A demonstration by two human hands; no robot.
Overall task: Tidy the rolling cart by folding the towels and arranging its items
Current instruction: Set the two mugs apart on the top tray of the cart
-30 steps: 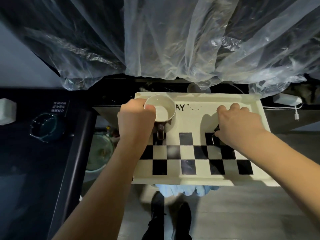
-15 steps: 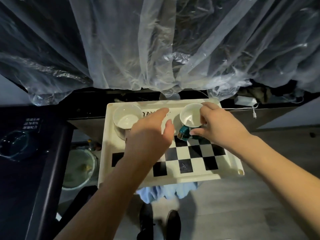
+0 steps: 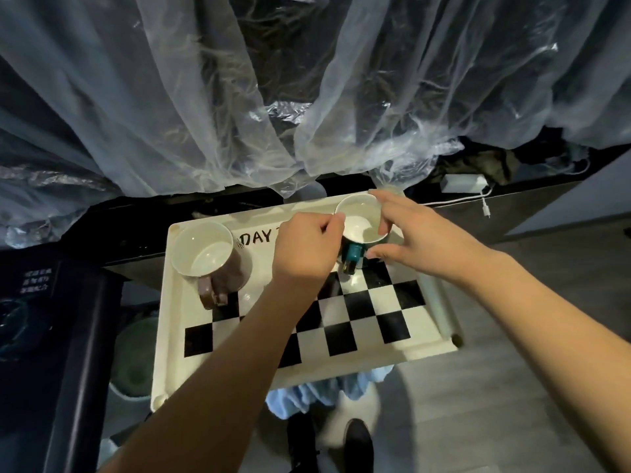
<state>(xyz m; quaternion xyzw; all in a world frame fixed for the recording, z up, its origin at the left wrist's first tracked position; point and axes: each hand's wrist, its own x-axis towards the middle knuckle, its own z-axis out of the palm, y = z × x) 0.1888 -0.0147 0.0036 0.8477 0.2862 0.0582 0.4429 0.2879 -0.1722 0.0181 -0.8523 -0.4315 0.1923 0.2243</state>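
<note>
Mugs could tip or knock here, I think, because both hands crowd one small cup near the far edge of the tray (image 3: 440, 302). The right hand (image 3: 420, 233) pinches the teal mug (image 3: 362, 221) at its rim, with fingers over the top and thumb low by the side. The left hand (image 3: 307, 247) is curled at the other side of that mug, touching its rim, but I cannot tell if it really grips it. If one hand pulls harder, the mug may tilt or slide off toward the dark gap behind the tray. Its handle points back at the person. The brown mug (image 3: 211, 257) stands alone at the far left corner of the tray, well apart from the hands. Both mugs look white inside with nothing in them. A blue towel (image 3: 307, 390) hangs under the tray's near edge, still rumpled and not folded. Clear plastic sheeting (image 3: 307, 97) hangs behind the cart.
</note>
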